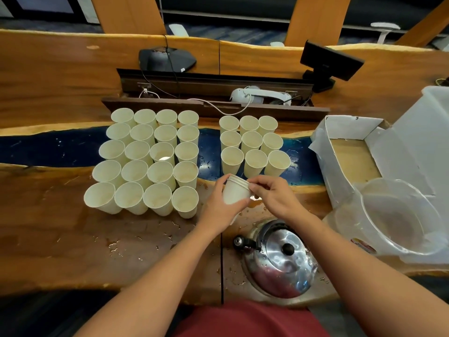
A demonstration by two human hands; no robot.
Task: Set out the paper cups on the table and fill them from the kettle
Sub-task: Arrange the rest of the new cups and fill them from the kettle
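On the table (48, 215) before us, a block of twenty paper cups (145, 161) stands upright at the left, and a block of nine cups (252, 144) at the right, with a gap between them. Just in front of the nine, our hands hold a small stack of cups (235, 192). The kettle (279, 259) sits nearest us, with an open box (340, 132) and a tub (393, 215) to the right
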